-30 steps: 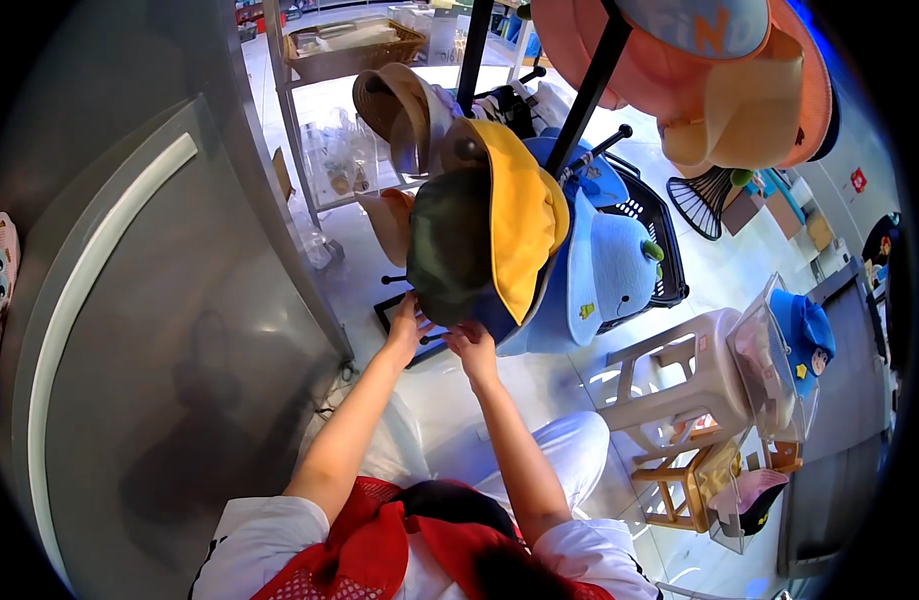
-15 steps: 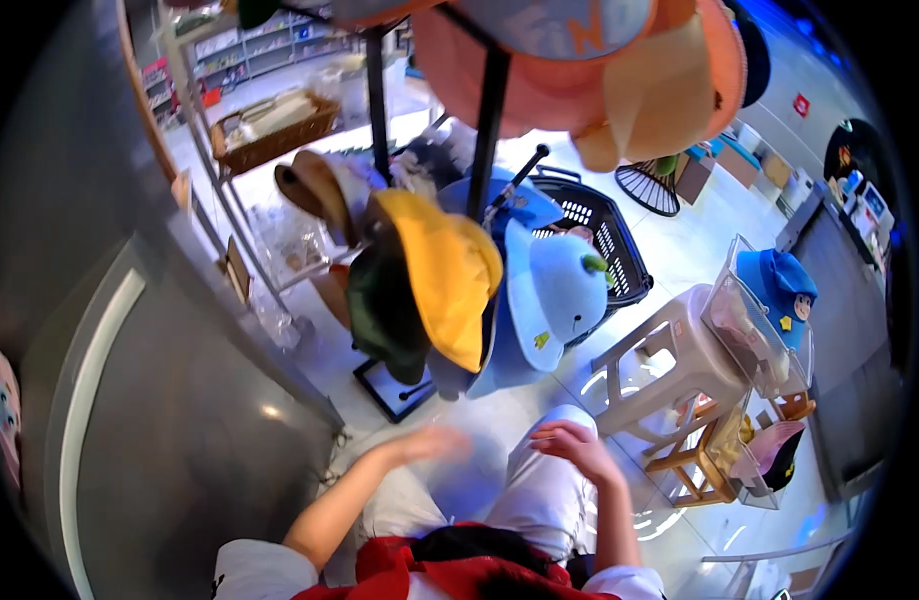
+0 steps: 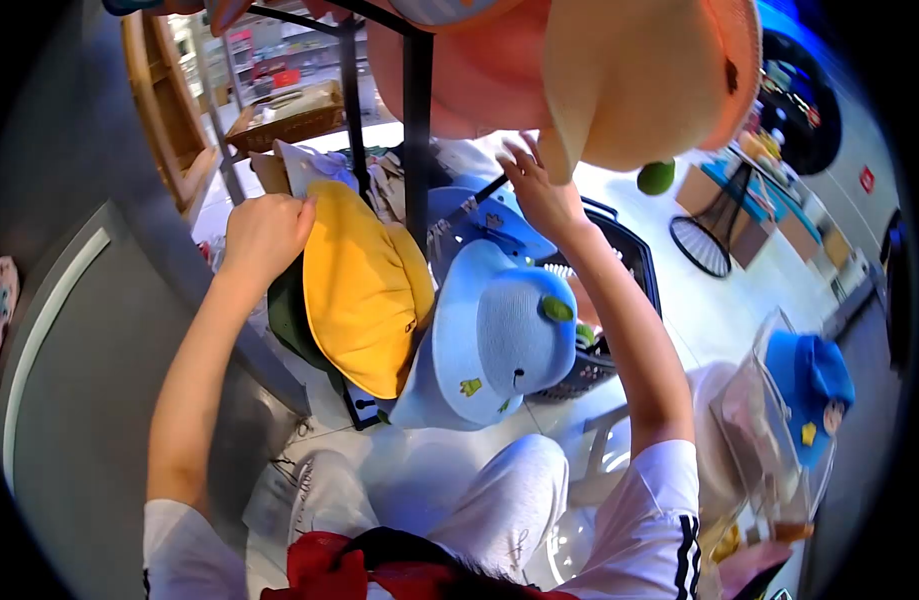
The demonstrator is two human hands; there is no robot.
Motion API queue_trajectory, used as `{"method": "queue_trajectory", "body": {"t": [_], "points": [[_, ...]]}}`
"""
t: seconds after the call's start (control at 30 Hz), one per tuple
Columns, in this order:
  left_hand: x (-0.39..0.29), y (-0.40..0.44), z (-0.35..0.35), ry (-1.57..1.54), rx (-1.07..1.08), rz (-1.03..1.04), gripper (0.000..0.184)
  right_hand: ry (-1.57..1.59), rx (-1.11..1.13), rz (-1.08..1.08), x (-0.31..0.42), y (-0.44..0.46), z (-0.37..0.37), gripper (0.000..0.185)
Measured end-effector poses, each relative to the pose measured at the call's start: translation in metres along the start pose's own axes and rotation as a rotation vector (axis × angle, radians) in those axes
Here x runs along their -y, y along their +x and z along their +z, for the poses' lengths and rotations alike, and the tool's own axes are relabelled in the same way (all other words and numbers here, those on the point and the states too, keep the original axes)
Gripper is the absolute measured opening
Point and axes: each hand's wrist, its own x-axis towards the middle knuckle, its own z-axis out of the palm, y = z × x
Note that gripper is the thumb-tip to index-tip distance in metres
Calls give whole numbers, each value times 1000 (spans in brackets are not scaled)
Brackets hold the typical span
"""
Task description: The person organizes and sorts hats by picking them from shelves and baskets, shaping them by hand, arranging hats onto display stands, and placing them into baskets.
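My left hand [image 3: 264, 235] is closed, its thumb and fingers pinching the upper left brim of a yellow bucket hat [image 3: 364, 300]. Behind that hat, a dark green hat [image 3: 291, 315] shows only in part. My right hand [image 3: 544, 195] is raised with its fingers stretched out, close to the tip of a black rack peg [image 3: 489, 187] and the drooping edge of a peach-coloured hat [image 3: 629, 90]. Whether it touches either I cannot tell. Below it, a light blue hat [image 3: 509, 330] with a green tuft hangs in front of another blue hat [image 3: 494, 220].
A black rack post [image 3: 416, 130] stands ahead of me. Behind the hats is a black basket [image 3: 634, 265]. To the right, a clear bin [image 3: 754, 415] holds a blue hat [image 3: 809, 385]. A grey panel [image 3: 109, 400] is close on my left, and a brown tray [image 3: 294, 118] lies farther back.
Both hands have risen from above my lap to the hats. The left has taken hold of the yellow hat's brim, and the right has reached up by the peg. The view has shifted.
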Motion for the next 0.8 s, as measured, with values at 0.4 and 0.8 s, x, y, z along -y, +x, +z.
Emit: {"method": "queue_trajectory", "body": {"t": [0.4,0.8], "points": [[47,8,15,67,20,177,33,224,109,58,3,34,48,11],[54,-1,14,65,-26,123,36,-46,437,-90,12,57,71,8]]}}
